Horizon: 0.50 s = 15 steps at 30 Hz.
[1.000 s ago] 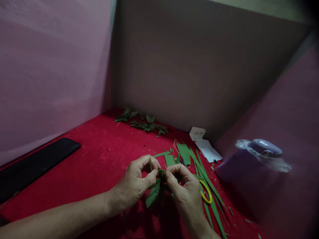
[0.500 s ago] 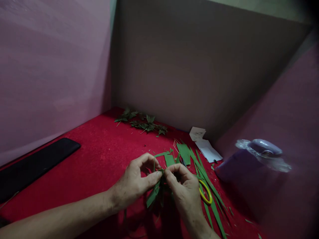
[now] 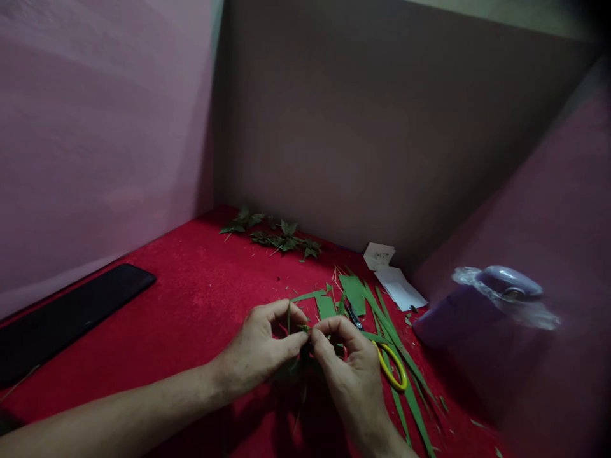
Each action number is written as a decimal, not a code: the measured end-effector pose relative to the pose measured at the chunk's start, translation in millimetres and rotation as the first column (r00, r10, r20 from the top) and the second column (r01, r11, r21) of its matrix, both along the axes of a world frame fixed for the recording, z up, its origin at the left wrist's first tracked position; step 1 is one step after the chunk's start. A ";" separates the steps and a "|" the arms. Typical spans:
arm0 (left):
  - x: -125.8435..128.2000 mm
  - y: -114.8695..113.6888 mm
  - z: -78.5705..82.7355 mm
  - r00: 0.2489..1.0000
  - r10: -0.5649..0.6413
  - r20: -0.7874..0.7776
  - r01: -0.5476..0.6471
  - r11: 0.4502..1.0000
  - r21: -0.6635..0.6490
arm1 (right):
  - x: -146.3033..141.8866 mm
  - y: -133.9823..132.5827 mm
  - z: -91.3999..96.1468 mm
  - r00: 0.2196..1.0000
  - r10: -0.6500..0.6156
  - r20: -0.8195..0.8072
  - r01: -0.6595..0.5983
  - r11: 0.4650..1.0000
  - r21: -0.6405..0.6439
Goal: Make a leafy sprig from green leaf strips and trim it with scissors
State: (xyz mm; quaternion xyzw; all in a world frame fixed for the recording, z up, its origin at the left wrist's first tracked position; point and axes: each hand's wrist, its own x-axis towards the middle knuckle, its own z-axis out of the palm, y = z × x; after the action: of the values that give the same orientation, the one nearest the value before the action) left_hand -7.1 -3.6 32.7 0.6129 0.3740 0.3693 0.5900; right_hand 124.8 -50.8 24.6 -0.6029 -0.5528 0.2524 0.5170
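My left hand pinches a small bundle of green leaf strips between thumb and forefinger. Close against it, my right hand has thumb and fingertips pressed together on the same bundle. Most of the bundle hangs dim below the fingers, so its shape is hard to make out. One thin strip sticks up by my left forefinger. Beside my right hand lie scissors with yellow handles, partly covered by a green blade of leaf. Cut green leaf pieces lie just beyond my hands.
Long leaf blades stretch along the right. Leafy sprigs lie at the back of the red cloth. White papers and a purple container with clear plastic stand to the right. A black flat object lies left.
My hands have shifted slightly, and the wide green strip that hung below my left thumb has turned out of clear sight. More of the scissors shows now.
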 end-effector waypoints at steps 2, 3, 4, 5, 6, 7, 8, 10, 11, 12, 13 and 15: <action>-0.3 -0.2 0.2 1.000 -0.001 0.010 0.001 1.000 0.015 | 0.3 0.6 0.2 1.000 0.006 -0.009 -0.006 1.000 -0.008; -0.5 -0.2 0.0 1.000 0.000 0.014 0.000 1.000 0.022 | 0.2 0.9 0.5 1.000 0.008 -0.010 -0.008 1.000 -0.012; -0.7 -0.2 -0.5 1.000 0.002 0.015 -0.003 1.000 0.029 | 0.1 1.1 0.7 1.000 0.009 -0.009 -0.009 1.000 -0.014; -0.9 -0.1 -1.1 1.000 0.004 0.015 -0.004 0.999 0.032 | 0.0 1.4 0.9 1.000 0.008 -0.005 -0.008 1.000 -0.014; -1.1 0.0 -1.8 1.000 0.005 0.014 -0.005 0.999 0.035 | -0.2 1.6 1.0 1.000 0.008 0.000 -0.008 1.000 -0.015; -1.2 0.1 -2.4 1.000 0.000 0.013 0.000 0.999 0.036 | -0.4 1.7 0.8 1.000 0.005 0.007 -0.005 1.000 -0.014; -1.3 0.1 -3.0 1.000 -0.007 0.013 0.006 0.999 0.033 | -0.5 1.8 0.5 1.000 0.003 0.014 -0.002 1.000 -0.013; -1.4 -0.1 -3.7 1.000 -0.018 0.013 0.017 1.000 0.025 | -0.8 1.8 -0.8 1.000 0.002 0.023 -0.002 1.000 -0.008; -1.4 -0.2 -3.9 1.000 -0.019 0.014 0.018 0.999 0.028 | -1.0 1.7 -1.5 1.000 0.001 0.023 -0.001 1.000 -0.003; -1.3 -0.2 -4.0 1.000 -0.018 0.015 0.018 0.999 0.032 | -1.0 1.5 -2.1 1.000 0.002 0.021 -0.002 1.000 0.001; -1.3 -0.1 -4.1 1.000 -0.016 0.017 0.016 0.999 0.035 | -0.9 1.4 -2.4 1.000 0.004 0.017 -0.004 1.000 0.006; -1.1 0.5 -4.3 1.000 -0.015 0.019 0.015 0.999 0.030 | 0.4 1.0 -2.0 1.000 0.013 -0.001 -0.013 1.000 0.020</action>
State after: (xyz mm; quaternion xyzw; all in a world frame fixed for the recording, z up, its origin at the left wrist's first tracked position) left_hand -8.1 -3.1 28.4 0.6209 0.3579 0.3765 0.5870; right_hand 125.2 -49.7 22.6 -0.5939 -0.5589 0.2509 0.5216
